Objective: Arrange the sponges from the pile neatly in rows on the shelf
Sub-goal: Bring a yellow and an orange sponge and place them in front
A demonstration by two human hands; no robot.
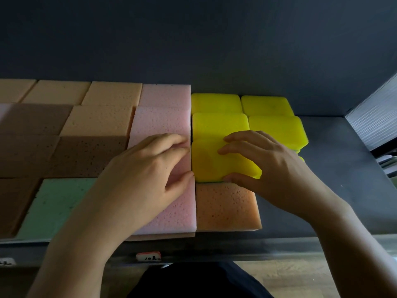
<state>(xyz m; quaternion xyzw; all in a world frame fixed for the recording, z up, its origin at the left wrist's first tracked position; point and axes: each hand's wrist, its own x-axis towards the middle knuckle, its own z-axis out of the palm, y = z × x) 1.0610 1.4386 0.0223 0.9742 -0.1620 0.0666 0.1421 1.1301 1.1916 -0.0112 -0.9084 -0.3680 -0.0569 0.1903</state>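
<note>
Shelf (pixel 333 190) is mostly filled, with sponge rows from 9 o'clock to centre and a yellow block at 1 o'clock. Left hand (pixel 148 168) rests flat on pink sponge (pixel 163 123), grip slack and holding nothing. Right hand (pixel 268 168) grip pinches front yellow sponge (pixel 206 162), thumb at its near edge, at 12 o'clock of orange sponge (pixel 225 207). Step looks like seating it. Next move likely calls for squaring its edges, then letting go.
</note>
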